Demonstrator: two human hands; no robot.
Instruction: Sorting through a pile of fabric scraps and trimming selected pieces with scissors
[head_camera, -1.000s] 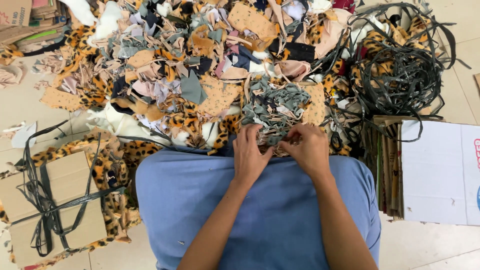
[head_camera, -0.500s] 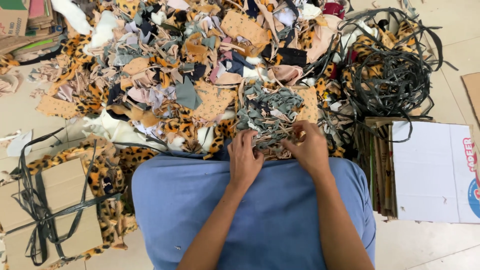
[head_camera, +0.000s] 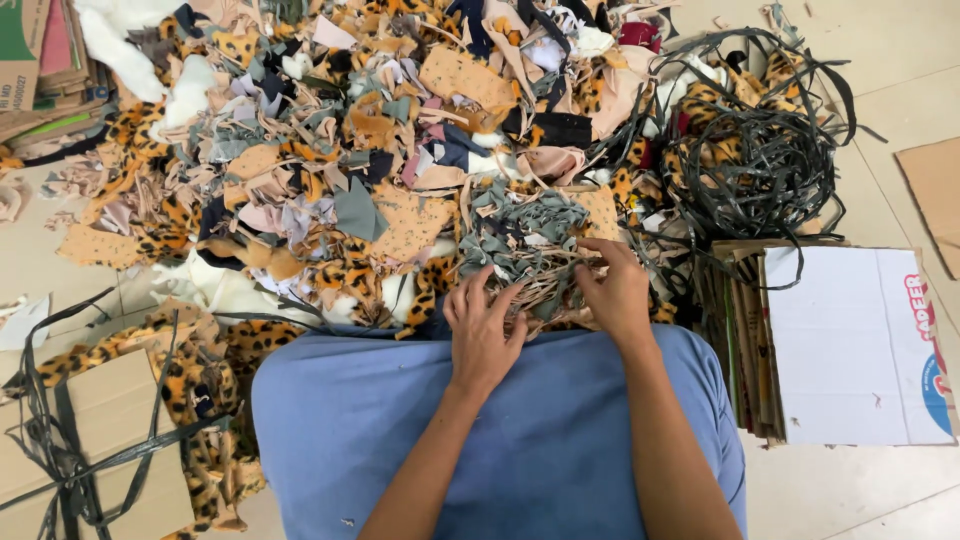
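Two hands are working a bundle of beige fabric strips.
The left hand (head_camera: 482, 330) and right hand (head_camera: 612, 292) are pinching the strip bundle (head_camera: 545, 285), lying at twelve o'clock of the blue lap (head_camera: 500, 440), below the scrap pile (head_camera: 400, 150).

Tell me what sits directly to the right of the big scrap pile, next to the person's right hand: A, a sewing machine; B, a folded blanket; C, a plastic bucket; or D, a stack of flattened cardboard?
D: a stack of flattened cardboard lies on the floor just right of the right hand, below a tangle of dark straps.
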